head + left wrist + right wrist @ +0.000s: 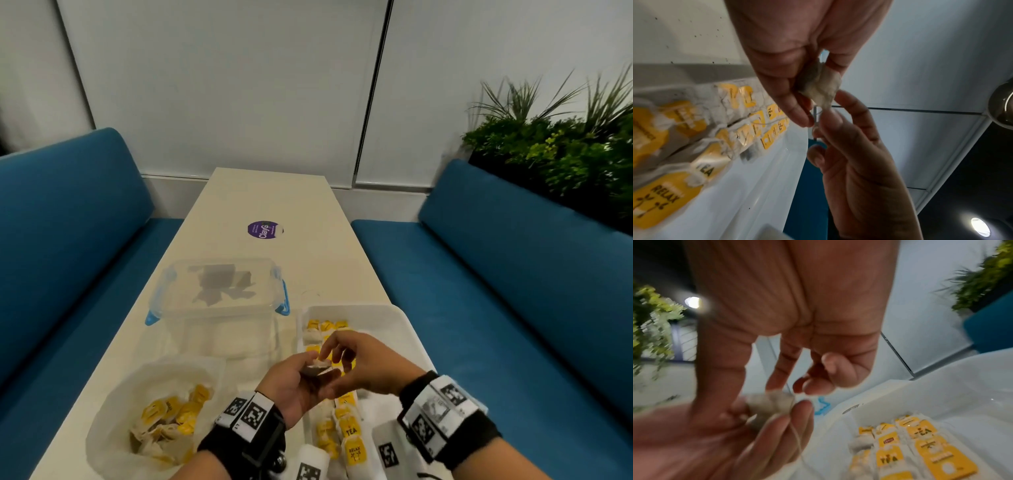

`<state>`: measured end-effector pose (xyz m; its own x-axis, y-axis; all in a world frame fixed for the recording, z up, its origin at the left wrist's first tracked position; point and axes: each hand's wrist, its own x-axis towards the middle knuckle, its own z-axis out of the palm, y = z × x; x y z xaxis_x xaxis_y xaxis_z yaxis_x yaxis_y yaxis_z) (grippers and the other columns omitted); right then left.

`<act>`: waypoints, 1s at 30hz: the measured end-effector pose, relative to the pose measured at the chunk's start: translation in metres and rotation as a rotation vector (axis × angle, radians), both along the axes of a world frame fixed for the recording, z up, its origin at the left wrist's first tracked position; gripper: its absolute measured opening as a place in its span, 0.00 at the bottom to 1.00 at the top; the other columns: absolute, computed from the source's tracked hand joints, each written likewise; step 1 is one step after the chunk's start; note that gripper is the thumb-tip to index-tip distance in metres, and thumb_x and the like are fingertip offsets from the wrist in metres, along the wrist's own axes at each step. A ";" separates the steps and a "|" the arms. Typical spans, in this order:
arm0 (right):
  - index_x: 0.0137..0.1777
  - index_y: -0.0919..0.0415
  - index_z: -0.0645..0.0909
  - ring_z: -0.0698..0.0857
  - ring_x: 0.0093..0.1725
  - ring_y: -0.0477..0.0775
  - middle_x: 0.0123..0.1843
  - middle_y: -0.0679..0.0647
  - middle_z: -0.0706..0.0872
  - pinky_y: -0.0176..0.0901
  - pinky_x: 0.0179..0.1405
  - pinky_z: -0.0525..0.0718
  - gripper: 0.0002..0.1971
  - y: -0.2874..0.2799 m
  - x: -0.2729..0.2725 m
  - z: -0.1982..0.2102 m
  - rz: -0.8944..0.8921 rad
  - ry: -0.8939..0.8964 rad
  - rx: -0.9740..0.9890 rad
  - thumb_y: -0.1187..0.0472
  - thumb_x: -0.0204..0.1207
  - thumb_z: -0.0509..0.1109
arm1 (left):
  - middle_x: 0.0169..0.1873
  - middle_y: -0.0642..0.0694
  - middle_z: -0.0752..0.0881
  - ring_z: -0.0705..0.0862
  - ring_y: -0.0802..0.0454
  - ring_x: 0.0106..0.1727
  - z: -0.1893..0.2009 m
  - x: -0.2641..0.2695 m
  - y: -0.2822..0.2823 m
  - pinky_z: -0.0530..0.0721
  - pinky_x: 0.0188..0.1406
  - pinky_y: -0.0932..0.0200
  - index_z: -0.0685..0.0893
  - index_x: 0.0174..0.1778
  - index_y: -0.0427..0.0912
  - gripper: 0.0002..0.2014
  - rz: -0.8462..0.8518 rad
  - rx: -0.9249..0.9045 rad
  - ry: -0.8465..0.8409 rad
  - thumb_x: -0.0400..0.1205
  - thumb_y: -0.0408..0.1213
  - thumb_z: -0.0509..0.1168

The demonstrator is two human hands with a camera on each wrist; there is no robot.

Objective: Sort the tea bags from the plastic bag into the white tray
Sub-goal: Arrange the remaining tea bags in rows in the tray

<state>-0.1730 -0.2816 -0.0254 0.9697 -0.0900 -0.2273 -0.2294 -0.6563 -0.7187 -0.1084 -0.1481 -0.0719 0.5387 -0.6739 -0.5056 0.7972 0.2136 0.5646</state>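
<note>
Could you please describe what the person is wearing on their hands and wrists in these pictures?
Both hands are bare, with no gloves or rings visible. The left hand and right hand each have a black wrist strap carrying white blocks printed with black square fiducial markers. The left strap also has a black mount with a metal screw. No sleeves show.

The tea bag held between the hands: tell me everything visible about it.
The tea bag is a small, crumpled pouch of pale, papery material with greyish contents showing through. The left hand grips it above the white tray; the right hand touches its top. A thin string trails from it. No yellow tag is visible.
</note>
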 end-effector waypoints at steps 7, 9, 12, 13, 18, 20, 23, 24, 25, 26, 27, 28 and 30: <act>0.36 0.54 0.79 0.76 0.27 0.39 0.31 0.47 0.80 0.31 0.25 0.73 0.08 -0.001 -0.009 -0.003 -0.326 -0.168 0.203 0.62 0.75 0.72 | 0.35 0.39 0.83 0.83 0.43 0.36 -0.001 -0.007 -0.002 0.86 0.27 0.57 0.79 0.43 0.37 0.08 -0.034 0.103 -0.042 0.84 0.36 0.58; 0.40 0.54 0.77 0.75 0.28 0.44 0.32 0.51 0.81 0.34 0.23 0.70 0.06 -0.007 -0.011 0.004 -0.336 -0.115 0.263 0.59 0.77 0.71 | 0.31 0.38 0.81 0.81 0.44 0.32 0.005 -0.009 -0.003 0.84 0.24 0.59 0.78 0.41 0.36 0.09 0.009 0.100 -0.051 0.85 0.34 0.58; 0.43 0.49 0.78 0.76 0.34 0.44 0.41 0.44 0.83 0.32 0.28 0.75 0.12 -0.008 -0.011 0.016 -0.220 -0.108 0.157 0.57 0.68 0.80 | 0.27 0.38 0.77 0.79 0.47 0.25 0.014 -0.011 -0.007 0.83 0.20 0.61 0.77 0.41 0.34 0.10 0.049 0.065 -0.052 0.86 0.34 0.57; 0.43 0.46 0.77 0.76 0.35 0.44 0.45 0.43 0.83 0.31 0.32 0.77 0.16 -0.005 -0.010 0.017 -0.176 -0.114 0.085 0.58 0.64 0.82 | 0.27 0.38 0.78 0.79 0.48 0.23 0.016 -0.012 -0.007 0.82 0.20 0.61 0.77 0.42 0.35 0.10 0.046 0.053 -0.056 0.86 0.34 0.56; 0.34 0.46 0.79 0.75 0.35 0.41 0.40 0.43 0.80 0.25 0.34 0.75 0.13 0.005 -0.007 0.003 -0.149 -0.217 -0.045 0.63 0.67 0.80 | 0.29 0.40 0.85 0.84 0.48 0.28 0.016 -0.017 0.000 0.83 0.24 0.61 0.81 0.46 0.36 0.15 -0.024 0.045 -0.097 0.87 0.42 0.53; 0.35 0.52 0.80 0.76 0.30 0.40 0.33 0.45 0.81 0.26 0.29 0.73 0.10 0.005 -0.007 0.000 -0.226 -0.204 0.067 0.64 0.71 0.76 | 0.36 0.39 0.85 0.84 0.45 0.34 0.017 -0.017 0.004 0.83 0.24 0.61 0.81 0.51 0.34 0.16 -0.037 0.058 -0.110 0.87 0.43 0.53; 0.37 0.58 0.77 0.76 0.27 0.46 0.28 0.50 0.81 0.35 0.21 0.69 0.08 -0.004 -0.009 0.007 -0.336 -0.197 0.319 0.66 0.75 0.72 | 0.40 0.40 0.84 0.83 0.46 0.37 0.020 -0.016 0.010 0.82 0.30 0.57 0.81 0.51 0.36 0.14 -0.026 0.148 -0.220 0.87 0.42 0.55; 0.38 0.59 0.76 0.78 0.27 0.46 0.29 0.51 0.81 0.35 0.20 0.68 0.08 -0.008 -0.009 0.011 -0.356 -0.206 0.346 0.67 0.76 0.71 | 0.42 0.42 0.84 0.82 0.47 0.39 0.021 -0.015 0.012 0.80 0.34 0.57 0.81 0.49 0.38 0.12 -0.035 0.201 -0.301 0.86 0.42 0.56; 0.38 0.60 0.75 0.79 0.27 0.46 0.30 0.52 0.82 0.35 0.19 0.68 0.08 -0.012 -0.009 0.015 -0.368 -0.207 0.341 0.68 0.76 0.70 | 0.44 0.43 0.83 0.81 0.49 0.40 0.022 -0.014 0.014 0.78 0.36 0.57 0.80 0.49 0.39 0.10 -0.051 0.261 -0.400 0.86 0.41 0.57; 0.39 0.60 0.75 0.80 0.27 0.46 0.30 0.53 0.82 0.35 0.18 0.67 0.08 -0.016 -0.008 0.020 -0.375 -0.191 0.304 0.68 0.77 0.69 | 0.44 0.45 0.82 0.80 0.51 0.40 0.022 -0.012 0.016 0.77 0.37 0.58 0.80 0.48 0.41 0.08 -0.065 0.320 -0.506 0.85 0.39 0.58; 0.39 0.60 0.74 0.80 0.27 0.46 0.30 0.54 0.82 0.36 0.18 0.67 0.08 -0.019 -0.007 0.023 -0.377 -0.163 0.243 0.67 0.78 0.68 | 0.44 0.46 0.81 0.79 0.53 0.40 0.021 -0.010 0.017 0.76 0.37 0.60 0.79 0.48 0.42 0.05 -0.079 0.370 -0.609 0.85 0.37 0.58; 0.40 0.59 0.74 0.81 0.27 0.46 0.31 0.55 0.83 0.36 0.18 0.67 0.07 -0.024 -0.005 0.023 -0.376 -0.127 0.171 0.67 0.79 0.67 | 0.44 0.48 0.80 0.78 0.55 0.40 0.019 -0.008 0.018 0.75 0.37 0.62 0.79 0.48 0.43 0.04 -0.085 0.408 -0.703 0.84 0.35 0.59; 0.41 0.58 0.73 0.82 0.29 0.47 0.32 0.55 0.83 0.36 0.18 0.68 0.07 -0.033 -0.001 0.021 -0.360 -0.024 0.020 0.65 0.80 0.64 | 0.45 0.49 0.79 0.77 0.59 0.40 0.013 -0.004 0.019 0.74 0.35 0.67 0.78 0.49 0.43 0.03 -0.083 0.475 -0.852 0.83 0.32 0.61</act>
<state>-0.1740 -0.3144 -0.0041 0.8817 -0.4227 -0.2097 -0.4261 -0.5225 -0.7385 -0.1129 -0.1290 -0.0592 0.8094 -0.5528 -0.1981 0.0851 -0.2233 0.9710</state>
